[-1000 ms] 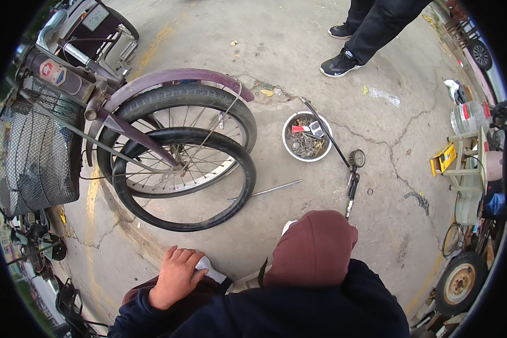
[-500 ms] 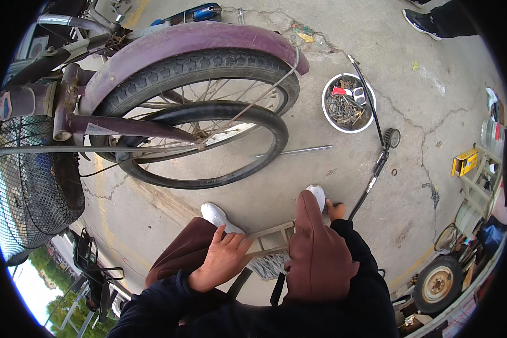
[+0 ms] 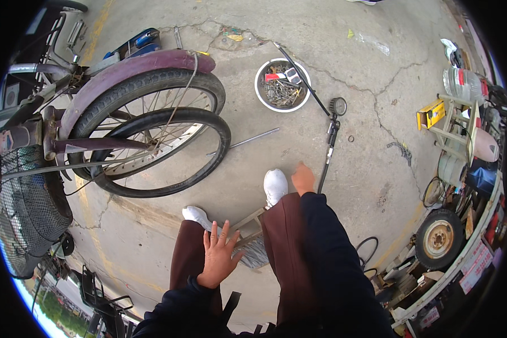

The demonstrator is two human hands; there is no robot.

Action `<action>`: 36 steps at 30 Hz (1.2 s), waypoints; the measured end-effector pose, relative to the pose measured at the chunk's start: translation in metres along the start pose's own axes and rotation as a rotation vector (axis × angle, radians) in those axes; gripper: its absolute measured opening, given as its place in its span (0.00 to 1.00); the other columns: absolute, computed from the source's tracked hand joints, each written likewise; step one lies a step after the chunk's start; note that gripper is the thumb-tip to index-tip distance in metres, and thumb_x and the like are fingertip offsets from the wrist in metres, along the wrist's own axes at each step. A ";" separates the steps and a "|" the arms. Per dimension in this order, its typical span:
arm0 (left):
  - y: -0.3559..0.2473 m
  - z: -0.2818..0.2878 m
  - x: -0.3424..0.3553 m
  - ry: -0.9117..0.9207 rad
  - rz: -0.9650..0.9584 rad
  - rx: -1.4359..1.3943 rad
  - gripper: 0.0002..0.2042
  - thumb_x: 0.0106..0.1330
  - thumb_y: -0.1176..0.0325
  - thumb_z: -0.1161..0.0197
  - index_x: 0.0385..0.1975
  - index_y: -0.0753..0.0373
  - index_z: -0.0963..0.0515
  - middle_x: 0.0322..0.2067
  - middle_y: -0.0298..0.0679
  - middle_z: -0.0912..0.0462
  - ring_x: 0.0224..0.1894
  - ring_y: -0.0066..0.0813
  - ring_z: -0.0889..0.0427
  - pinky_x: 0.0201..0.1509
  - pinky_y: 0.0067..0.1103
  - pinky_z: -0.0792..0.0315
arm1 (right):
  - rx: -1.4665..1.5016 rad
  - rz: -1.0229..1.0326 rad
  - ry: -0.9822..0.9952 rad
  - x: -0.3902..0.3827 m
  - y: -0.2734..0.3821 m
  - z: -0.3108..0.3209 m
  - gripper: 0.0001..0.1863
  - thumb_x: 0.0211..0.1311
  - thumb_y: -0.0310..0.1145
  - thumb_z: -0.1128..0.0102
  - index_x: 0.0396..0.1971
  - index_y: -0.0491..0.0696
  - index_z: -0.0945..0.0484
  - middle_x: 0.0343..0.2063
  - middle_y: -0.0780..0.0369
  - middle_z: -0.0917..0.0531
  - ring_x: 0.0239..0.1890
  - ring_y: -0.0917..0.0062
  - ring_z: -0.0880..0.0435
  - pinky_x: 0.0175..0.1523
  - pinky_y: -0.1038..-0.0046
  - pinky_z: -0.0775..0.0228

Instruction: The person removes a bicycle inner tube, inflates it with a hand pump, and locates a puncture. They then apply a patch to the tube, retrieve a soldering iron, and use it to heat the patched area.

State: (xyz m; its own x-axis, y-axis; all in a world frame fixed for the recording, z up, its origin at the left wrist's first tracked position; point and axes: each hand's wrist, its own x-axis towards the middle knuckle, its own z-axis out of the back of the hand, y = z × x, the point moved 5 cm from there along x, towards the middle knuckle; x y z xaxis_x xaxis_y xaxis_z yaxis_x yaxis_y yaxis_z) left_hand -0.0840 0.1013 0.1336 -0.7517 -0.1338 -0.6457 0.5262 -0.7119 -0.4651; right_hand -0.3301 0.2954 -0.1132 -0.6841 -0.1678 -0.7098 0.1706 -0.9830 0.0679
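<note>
My left hand is open above my left knee, its fingers spread and nothing in it. My right hand reaches down past my right shoe, its back toward me and its fingers mostly hidden. Just right of it lies a black air hose with a round gauge; whether they touch is unclear. To the left is a bicycle wheel with a treaded tyre under a purple mudguard. A black inner tube hangs partly out around the wheel's near side.
A white-rimmed bowl of small metal parts stands ahead, near a metal rod on the cracked concrete. A low stool is between my legs. At right are a yellow box, a small wheel and clutter. A wire basket is at left.
The view has swung, so the bicycle and bowl sit further left. My left hand's fingers have spread wider. My right knee has lowered, leaving my right hand and shoe more visible.
</note>
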 end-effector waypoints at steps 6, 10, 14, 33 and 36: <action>-0.023 -0.065 -0.021 0.074 0.026 -0.099 0.34 0.56 0.66 0.33 0.66 0.54 0.35 0.70 0.48 0.47 0.72 0.58 0.52 0.69 0.52 0.53 | 0.924 -0.028 -0.463 -0.121 -0.021 0.031 0.29 0.57 0.20 0.43 0.60 0.40 0.38 0.54 0.47 0.29 0.50 0.59 0.22 0.54 0.66 0.28; 0.012 -0.037 -0.041 0.116 0.685 -1.215 0.38 0.60 0.69 0.37 0.71 0.56 0.47 0.67 0.48 0.41 0.71 0.45 0.46 0.70 0.41 0.46 | 1.064 -0.582 -0.171 -0.300 -0.168 -0.030 0.17 0.63 0.28 0.46 0.51 0.40 0.27 0.38 0.54 0.19 0.37 0.69 0.17 0.42 0.73 0.24; 0.005 0.075 -0.033 0.150 0.531 -1.101 0.29 0.68 0.70 0.43 0.68 0.63 0.41 0.57 0.47 0.27 0.61 0.29 0.30 0.64 0.28 0.36 | 1.119 -1.023 0.271 -0.552 -0.253 -0.098 0.08 0.61 0.28 0.48 0.36 0.39 0.25 0.27 0.53 0.19 0.25 0.65 0.16 0.27 0.64 0.22; -0.222 0.298 -0.054 0.451 0.618 -0.132 0.18 0.67 0.66 0.47 0.54 0.67 0.32 0.35 0.46 0.19 0.33 0.40 0.17 0.34 0.30 0.23 | 1.845 -0.770 0.028 -0.544 -0.263 -0.014 0.13 0.63 0.35 0.48 0.27 0.43 0.20 0.25 0.57 0.17 0.24 0.71 0.15 0.27 0.67 0.23; -0.280 0.295 -0.020 0.466 0.575 -0.040 0.17 0.67 0.66 0.47 0.53 0.66 0.32 0.36 0.46 0.19 0.33 0.41 0.17 0.33 0.31 0.23 | 1.902 -0.869 -0.351 -0.550 -0.307 0.087 0.13 0.63 0.37 0.47 0.31 0.44 0.19 0.27 0.56 0.15 0.27 0.67 0.14 0.32 0.67 0.20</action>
State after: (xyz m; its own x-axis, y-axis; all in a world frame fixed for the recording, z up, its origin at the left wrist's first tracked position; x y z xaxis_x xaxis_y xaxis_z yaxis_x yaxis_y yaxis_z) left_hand -0.3333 0.1004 0.4554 -0.1112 -0.1648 -0.9800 0.8065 -0.5912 0.0079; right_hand -0.0676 0.6829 0.3174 -0.2823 0.4786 -0.8314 -0.7821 0.3871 0.4884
